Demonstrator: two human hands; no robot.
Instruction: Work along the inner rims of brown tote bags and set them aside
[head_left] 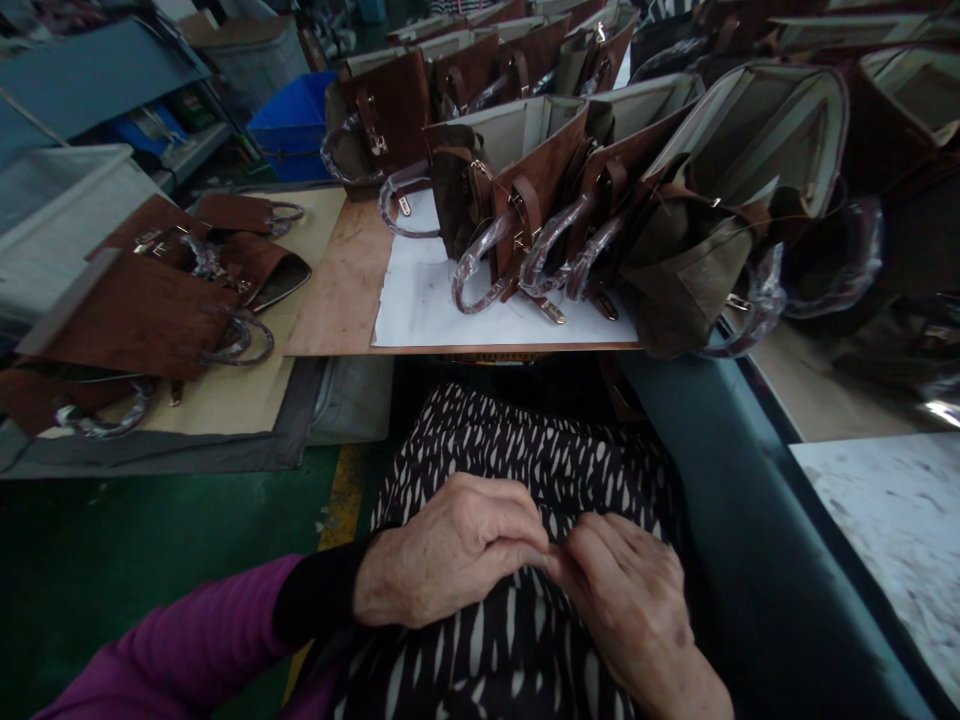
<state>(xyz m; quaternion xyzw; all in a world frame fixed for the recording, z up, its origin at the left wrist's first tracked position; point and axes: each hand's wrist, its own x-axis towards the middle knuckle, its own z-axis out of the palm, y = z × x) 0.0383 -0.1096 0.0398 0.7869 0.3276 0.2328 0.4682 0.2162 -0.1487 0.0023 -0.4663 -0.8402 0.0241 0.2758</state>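
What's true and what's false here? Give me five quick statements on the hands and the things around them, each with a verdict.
1. The left hand and right hand meet over the patterned cloth. True.
2. Several bag handles are wrapped in clear plastic. True.
3. The left hand grips one of the bag handles. False: it is away from them, its fingers pinched beside the right hand's; whether anything small is held cannot be told.
4. The blue bin is at the picture's right edge. False: it stands left of centre, near the top.
5. A white sheet lies under some of the upright bags. True.
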